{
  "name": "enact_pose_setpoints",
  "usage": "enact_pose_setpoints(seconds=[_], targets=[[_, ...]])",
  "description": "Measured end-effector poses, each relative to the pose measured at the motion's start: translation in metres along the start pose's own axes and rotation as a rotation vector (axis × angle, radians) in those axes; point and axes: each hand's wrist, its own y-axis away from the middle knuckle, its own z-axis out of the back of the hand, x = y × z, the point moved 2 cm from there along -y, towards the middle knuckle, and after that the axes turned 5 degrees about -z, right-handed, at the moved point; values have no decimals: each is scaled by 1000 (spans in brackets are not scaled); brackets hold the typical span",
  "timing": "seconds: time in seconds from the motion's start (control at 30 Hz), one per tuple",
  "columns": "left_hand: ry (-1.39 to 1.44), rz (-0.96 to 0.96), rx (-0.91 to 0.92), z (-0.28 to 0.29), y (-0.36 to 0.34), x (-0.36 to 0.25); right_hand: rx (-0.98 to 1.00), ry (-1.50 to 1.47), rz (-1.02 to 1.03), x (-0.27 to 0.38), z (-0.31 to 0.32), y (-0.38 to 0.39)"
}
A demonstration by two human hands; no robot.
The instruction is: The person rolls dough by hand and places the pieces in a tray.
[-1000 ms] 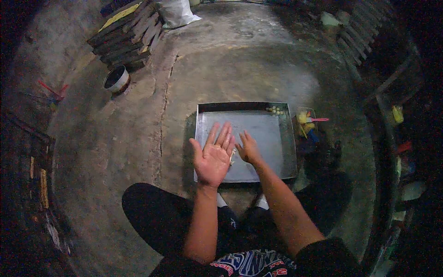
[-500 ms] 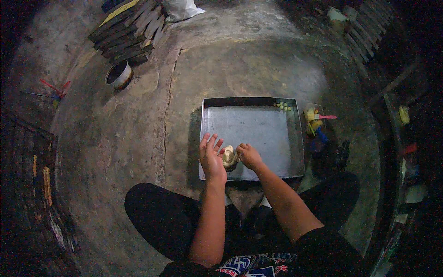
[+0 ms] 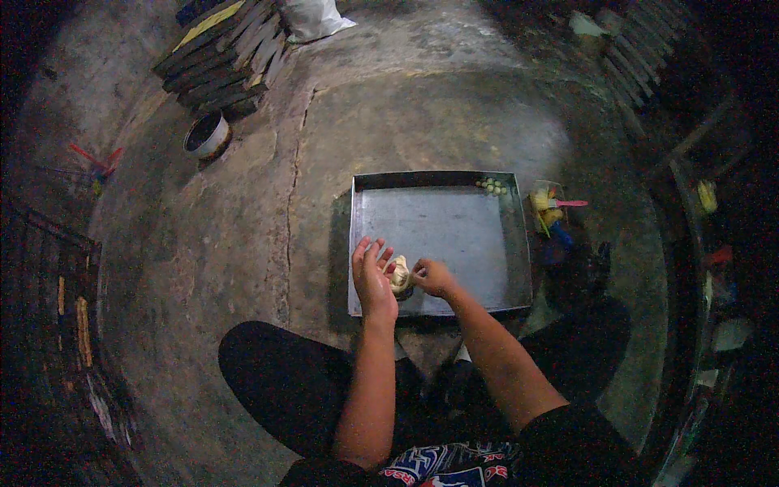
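A square metal tray (image 3: 454, 219) sits on the floor before my crossed legs. In its near-left part lies a lump of pale dough (image 3: 400, 274). My left hand (image 3: 372, 277) is beside the lump on the left, palm turned inward, fingers apart and loosely bent. My right hand (image 3: 432, 277) is at the lump's right side, fingers pinched together on the dough. Several small pale balls (image 3: 491, 186) sit in the tray's back-right corner.
A container with yellow items and a pink-handled brush (image 3: 548, 207) stands right of the tray. A round pot (image 3: 208, 135), stacked dark slats (image 3: 221, 59) and a white sack (image 3: 312, 20) are at the back left. More slats (image 3: 629, 61) lean at the back right.
My left hand has turned from palm up to sideways and lowered beside the dough, which now shows more. My right hand has moved down slightly and its fingers have closed at the lump.
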Motion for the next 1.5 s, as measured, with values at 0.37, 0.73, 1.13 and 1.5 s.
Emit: enact_pose_setpoints(seconds=[0.37,0.73,1.13,1.5], targets=[[2,36,3,16,-12,13,-308,-160,-98,-3,-14,5],[-19,50,14,7,-6,10,-42,82,-166,8,5,11],[-62,66,23,9,-9,16,-126,13,-100,-19,4,7],[-138,82,75,0,-2,16,96,-64,-319,-16,46,-4]])
